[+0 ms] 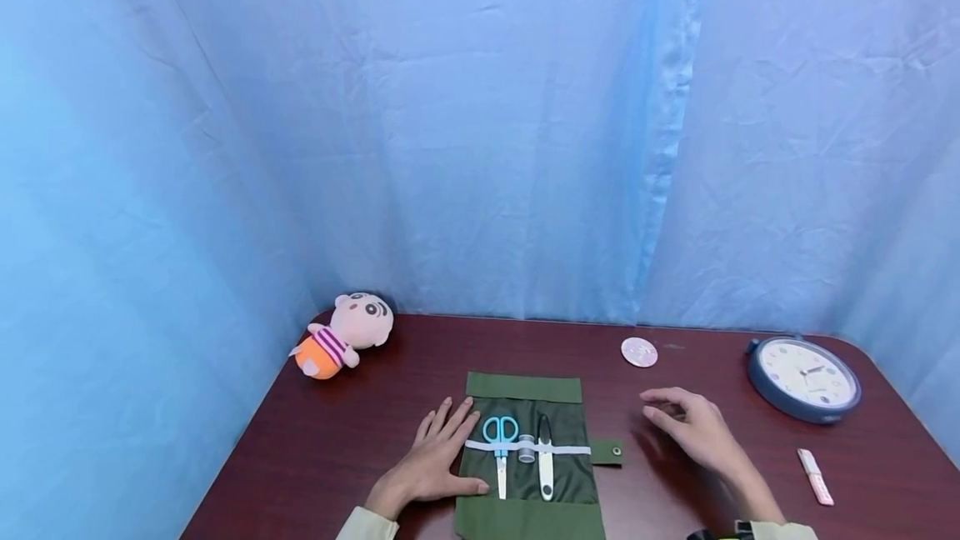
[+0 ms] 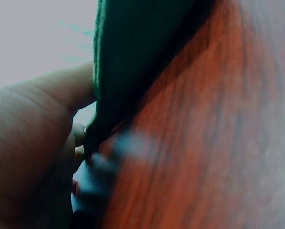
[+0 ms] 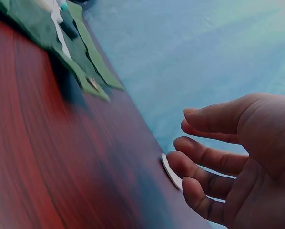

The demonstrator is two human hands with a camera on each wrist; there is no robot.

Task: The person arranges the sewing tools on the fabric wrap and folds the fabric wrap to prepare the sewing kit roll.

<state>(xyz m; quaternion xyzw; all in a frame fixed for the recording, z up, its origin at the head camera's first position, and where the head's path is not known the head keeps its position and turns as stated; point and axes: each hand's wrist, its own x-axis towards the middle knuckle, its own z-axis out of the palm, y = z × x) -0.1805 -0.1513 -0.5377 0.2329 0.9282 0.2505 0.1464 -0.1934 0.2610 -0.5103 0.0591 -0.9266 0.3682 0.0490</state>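
A green fabric tool roll (image 1: 525, 519) lies unfolded on the table. Its white elastic band (image 1: 573, 449) runs across blue-handled scissors (image 1: 501, 432), a small grey spool (image 1: 527, 448) and a white and black cutter-like tool (image 1: 546, 473). My left hand (image 1: 438, 461) rests with spread fingers on the roll's left edge. In the left wrist view, the thumb (image 2: 76, 83) touches the green cloth (image 2: 133, 52). To the right of the roll's snap tab (image 1: 606, 452), my right hand (image 1: 693, 427) hovers above the table, its fingers loosely bent around nothing, as the right wrist view also shows.
A plush doll (image 1: 337, 336) lies at the back left. A round pinkish disc (image 1: 639, 352) is near the back edge. On the right are a dark-rimmed clock (image 1: 806, 375) and a slim pink and white object (image 1: 815, 477). Blue curtains (image 1: 480, 148) surround the table.
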